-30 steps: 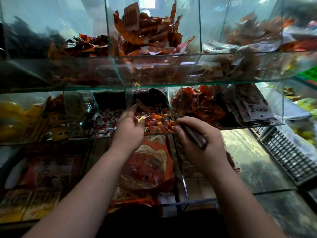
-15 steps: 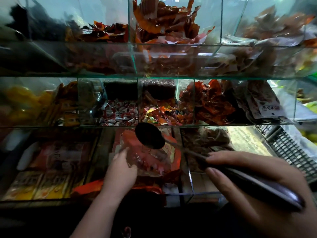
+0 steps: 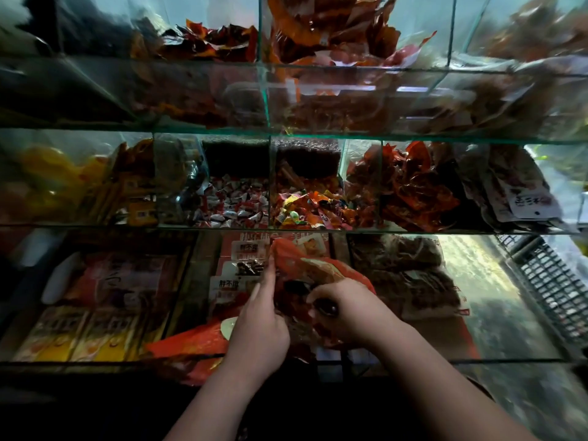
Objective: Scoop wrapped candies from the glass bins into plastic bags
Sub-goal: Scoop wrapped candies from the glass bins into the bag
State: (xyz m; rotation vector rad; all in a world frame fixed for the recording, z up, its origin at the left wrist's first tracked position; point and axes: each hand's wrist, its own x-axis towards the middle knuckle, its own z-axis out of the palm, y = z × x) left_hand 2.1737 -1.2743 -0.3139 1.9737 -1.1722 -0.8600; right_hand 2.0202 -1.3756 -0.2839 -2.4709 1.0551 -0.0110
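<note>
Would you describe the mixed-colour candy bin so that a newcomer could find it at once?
Take the middle glass shelf of three. Just right of centre sits the mixed candy bin. Red-and-white candies lie to its left, large red packets to its right; only it mixes orange, yellow and green wrappers.

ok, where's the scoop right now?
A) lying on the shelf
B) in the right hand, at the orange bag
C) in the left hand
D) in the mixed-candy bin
B: the right hand grips the scoop by its dark handle at the bag, left hand at the bag's edge.
</note>
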